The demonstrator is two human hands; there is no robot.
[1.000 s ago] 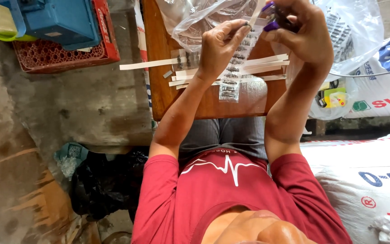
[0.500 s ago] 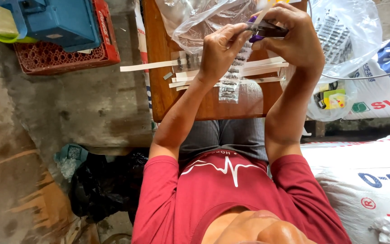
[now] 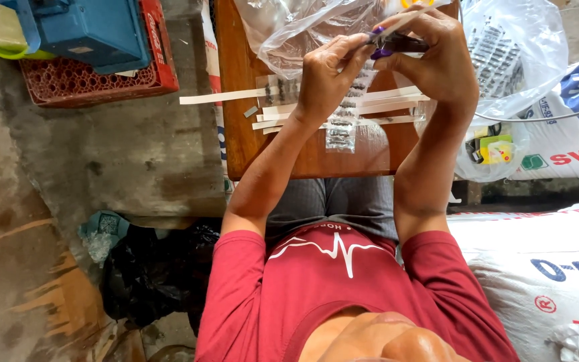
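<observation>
Strip [image 3: 407,17], pale and thin, held up above the table [image 3: 242,80], slanting up and away from the fingertips. Left hand [image 3: 326,77] clenched, thumb and forefinger pinching the strip's lower end. Right hand [image 3: 437,64] closed around purple-handled scissors [image 3: 390,45], or so it seems from the little showing; blades hidden, tool touching the left fingertips. Directly below the fingers, a loose sheaf of similar strips [image 3: 370,107] lying flat across the wood, with a clear band of small dark-filled packets [image 3: 342,127] crossing them. Just beyond the fingers, a crumpled clear bag [image 3: 289,27]; to the right of the right hand, a second bag [image 3: 504,53] full of more packets. Judging by that: several strips already laid down, one now being worked, plenty of packets left. Well off to the left of the left hand, a red crate [image 3: 102,80] under a blue box. Compared with a second ago: right hand lowered from the frame's top edge, scissors brought down against the left fingertips, hands closer together; strips on the table unmoved.
</observation>
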